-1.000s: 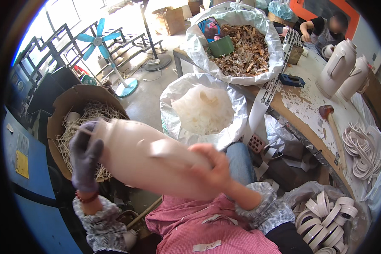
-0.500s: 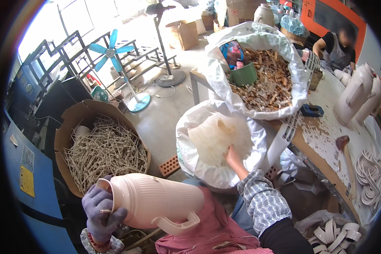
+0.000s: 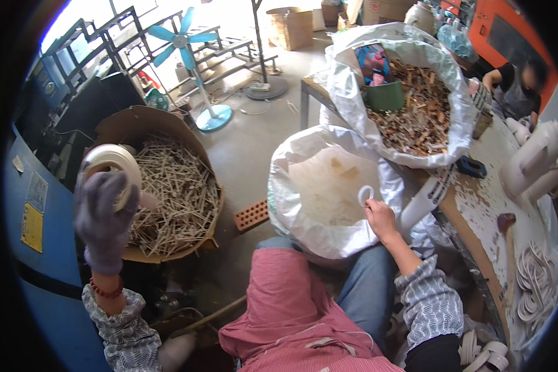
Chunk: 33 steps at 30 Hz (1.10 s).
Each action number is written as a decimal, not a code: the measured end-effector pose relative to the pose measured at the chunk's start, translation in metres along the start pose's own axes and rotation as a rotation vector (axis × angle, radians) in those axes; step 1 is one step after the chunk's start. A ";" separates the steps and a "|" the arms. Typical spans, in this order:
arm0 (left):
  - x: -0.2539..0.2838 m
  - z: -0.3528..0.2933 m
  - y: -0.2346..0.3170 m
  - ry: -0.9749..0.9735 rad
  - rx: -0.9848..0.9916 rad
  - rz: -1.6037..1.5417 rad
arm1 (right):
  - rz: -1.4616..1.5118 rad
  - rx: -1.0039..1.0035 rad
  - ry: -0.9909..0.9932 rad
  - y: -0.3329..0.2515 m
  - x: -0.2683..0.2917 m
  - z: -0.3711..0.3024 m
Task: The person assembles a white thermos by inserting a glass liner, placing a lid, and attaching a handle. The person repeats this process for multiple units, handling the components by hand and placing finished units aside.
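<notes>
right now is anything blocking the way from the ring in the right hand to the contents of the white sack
Nothing visible does: the right hand holds the pale ring at the white sack's open mouth, its pale contents showing just beyond.

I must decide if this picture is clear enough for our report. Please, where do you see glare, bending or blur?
In the head view, strong glare whitens the upper left, beyond the fan; lens distortion in that head view curves the edge of the table; also in the head view, the left hand and its pale jug look slightly blurred.
</notes>
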<state>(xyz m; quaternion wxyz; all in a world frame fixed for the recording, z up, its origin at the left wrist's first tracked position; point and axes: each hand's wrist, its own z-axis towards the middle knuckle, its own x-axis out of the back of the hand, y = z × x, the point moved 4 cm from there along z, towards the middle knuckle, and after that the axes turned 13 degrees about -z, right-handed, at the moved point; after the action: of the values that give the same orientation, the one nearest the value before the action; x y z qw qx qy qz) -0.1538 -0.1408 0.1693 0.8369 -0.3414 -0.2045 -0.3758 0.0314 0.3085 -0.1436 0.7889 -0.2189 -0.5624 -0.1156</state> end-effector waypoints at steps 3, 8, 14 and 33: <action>0.042 0.020 0.027 0.349 0.143 -0.419 | 0.537 -0.240 -0.095 0.001 0.035 -0.044; -0.010 0.078 0.168 0.150 -0.220 -1.056 | 1.000 -0.406 -0.225 -0.005 0.108 -0.111; -0.064 0.088 0.293 0.136 -0.164 -1.373 | 0.951 -0.037 0.201 -0.041 0.220 -0.124; -0.099 0.088 0.323 -0.002 -0.016 -1.673 | 0.031 0.296 0.034 -0.090 0.210 -0.093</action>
<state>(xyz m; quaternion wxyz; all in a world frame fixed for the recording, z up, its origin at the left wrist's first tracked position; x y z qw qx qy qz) 0.0248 0.1281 0.0355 0.2791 -0.0831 -0.3886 -0.8742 0.1422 0.1988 0.0479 0.8236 -0.1069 -0.5566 -0.0230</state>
